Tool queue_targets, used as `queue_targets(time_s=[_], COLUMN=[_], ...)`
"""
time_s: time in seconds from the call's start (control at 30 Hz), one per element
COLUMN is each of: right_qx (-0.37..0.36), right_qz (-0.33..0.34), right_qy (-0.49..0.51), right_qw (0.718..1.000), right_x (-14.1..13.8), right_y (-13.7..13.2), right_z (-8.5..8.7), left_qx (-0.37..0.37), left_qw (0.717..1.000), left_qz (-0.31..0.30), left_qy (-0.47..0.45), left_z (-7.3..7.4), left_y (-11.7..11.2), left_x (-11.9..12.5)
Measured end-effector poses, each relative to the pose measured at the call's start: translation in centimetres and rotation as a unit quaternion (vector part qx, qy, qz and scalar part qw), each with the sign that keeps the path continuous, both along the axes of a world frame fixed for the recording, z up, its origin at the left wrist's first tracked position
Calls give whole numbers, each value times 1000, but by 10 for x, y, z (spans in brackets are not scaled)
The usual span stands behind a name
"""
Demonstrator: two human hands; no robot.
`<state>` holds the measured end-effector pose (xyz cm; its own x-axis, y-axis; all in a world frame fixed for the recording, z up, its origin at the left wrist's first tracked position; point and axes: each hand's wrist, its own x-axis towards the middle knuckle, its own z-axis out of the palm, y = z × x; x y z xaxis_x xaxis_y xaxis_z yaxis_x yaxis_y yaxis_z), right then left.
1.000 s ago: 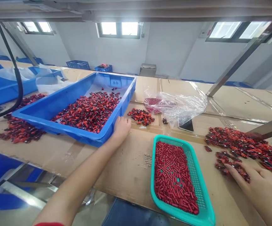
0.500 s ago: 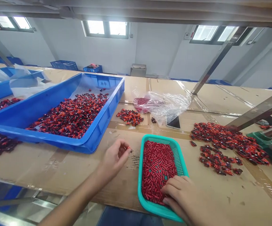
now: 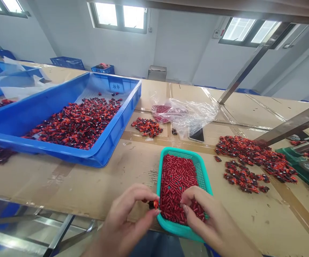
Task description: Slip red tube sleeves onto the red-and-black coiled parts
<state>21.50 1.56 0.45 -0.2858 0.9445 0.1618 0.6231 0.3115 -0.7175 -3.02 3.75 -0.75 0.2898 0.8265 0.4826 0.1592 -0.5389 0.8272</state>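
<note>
Between the thumb and fingertips of my left hand (image 3: 129, 217) is a small black and orange-red part (image 3: 153, 204), held just left of the green basket's rim. My right hand (image 3: 209, 214) is over the near right side of the green basket (image 3: 205, 180), thumb and forefinger pinched together. Whatever is in that pinch is too small or hidden to make out. Short dark red tubes (image 3: 177, 175) fill much of the basket. To its right lie piles of black and orange-red parts (image 3: 253, 153) on the cardboard-covered table.
A large blue tray (image 3: 98, 157) of similar parts stands on the left. Beyond the basket are a small heap of parts (image 3: 147, 127), a clear plastic bag (image 3: 197, 112) and a phone (image 3: 196, 134). Slanting metal posts (image 3: 253, 64) rise on the right, near a dark green container (image 3: 290, 162).
My left hand has moved down and right, bringing the small part near the basket's edge. My right hand has lifted its fingers from the tubes into a pinch. The camera has tilted downward.
</note>
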Motion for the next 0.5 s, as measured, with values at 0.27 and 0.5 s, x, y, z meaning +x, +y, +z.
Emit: queue_targets(time_s=[0.27,0.5], right_qx=[174,218], right_qz=[68,62], right_qy=[174,86], right_qw=[967,970], right_x=[-31,-32], right_y=[-5,-10], right_z=[19,21], left_qx=[170,225], left_qw=[982,966], left_qz=[10,0], left_qy=[83,127], left_z=[10,17], left_y=[-16,-22], left_x=[6,4])
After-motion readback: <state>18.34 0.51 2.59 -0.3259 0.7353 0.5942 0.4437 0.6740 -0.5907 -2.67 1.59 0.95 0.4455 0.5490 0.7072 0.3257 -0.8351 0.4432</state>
